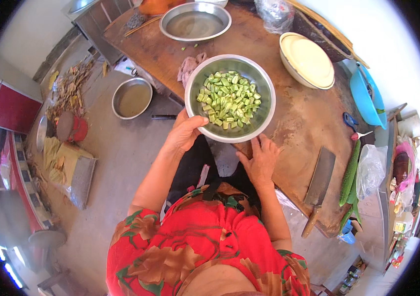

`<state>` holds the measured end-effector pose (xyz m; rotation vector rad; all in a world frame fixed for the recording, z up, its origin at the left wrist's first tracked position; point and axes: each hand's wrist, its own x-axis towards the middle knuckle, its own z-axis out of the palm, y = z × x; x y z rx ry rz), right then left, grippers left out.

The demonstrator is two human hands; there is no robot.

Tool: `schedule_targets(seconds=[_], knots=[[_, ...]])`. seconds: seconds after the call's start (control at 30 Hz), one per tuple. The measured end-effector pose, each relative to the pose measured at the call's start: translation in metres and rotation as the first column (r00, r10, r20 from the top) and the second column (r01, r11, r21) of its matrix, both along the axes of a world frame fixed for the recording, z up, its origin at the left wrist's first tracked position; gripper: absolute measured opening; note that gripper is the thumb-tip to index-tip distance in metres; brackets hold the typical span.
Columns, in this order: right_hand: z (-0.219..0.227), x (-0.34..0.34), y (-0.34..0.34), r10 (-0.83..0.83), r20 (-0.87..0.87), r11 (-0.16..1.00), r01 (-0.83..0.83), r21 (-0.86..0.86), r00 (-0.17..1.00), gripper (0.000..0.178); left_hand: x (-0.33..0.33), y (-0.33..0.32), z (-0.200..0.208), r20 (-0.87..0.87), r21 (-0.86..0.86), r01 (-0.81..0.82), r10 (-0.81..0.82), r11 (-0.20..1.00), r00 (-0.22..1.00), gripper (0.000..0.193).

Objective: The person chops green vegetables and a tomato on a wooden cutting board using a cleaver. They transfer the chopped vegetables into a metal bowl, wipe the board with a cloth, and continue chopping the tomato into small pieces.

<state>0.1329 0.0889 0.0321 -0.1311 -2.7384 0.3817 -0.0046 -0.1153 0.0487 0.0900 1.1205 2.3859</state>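
Left hand (186, 130) grips near-left rim of round, shiny stainless-steel bowl (210, 129), thumb over edge. Bowl over front edge of brown wooden bench (296, 123), chopped green vegetable pieces (228, 100) inside. Right hand (261, 159): fingers loosely spread, just beside bowl's near rim; contact hard to tell from here. Broad dark-metal cleaver (320, 176) lies farther right. Small pale box (403, 222), far right: print too small to read.
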Motion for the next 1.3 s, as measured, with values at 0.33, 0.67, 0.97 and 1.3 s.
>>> schedule_targets(seconds=[0.33,0.67,0.97,1.3], knots=[[-0.001,0.002,0.000,0.009,-0.055,1.000,-0.007,0.021,0.998,0.055,-0.067,0.083,0.005,0.042,-0.082,0.014,-0.010,0.997,0.999,0.051],[-0.001,0.002,0.000,0.008,-0.065,1.000,-0.008,-0.002,0.998,0.054,-0.085,0.104,-0.007,0.032,-0.151,-0.077,0.083,0.986,0.996,0.052],[0.003,0.001,-0.001,0.011,-0.053,0.999,-0.014,-0.044,0.999,0.052,-0.031,0.074,0.008,0.029,-0.015,-0.103,0.103,0.995,0.994,0.057],[0.002,-0.002,-0.002,0.019,-0.078,0.999,-0.021,-0.030,0.997,0.044,0.023,0.039,0.010,0.059,-0.044,-0.116,0.119,0.992,0.991,0.055]])
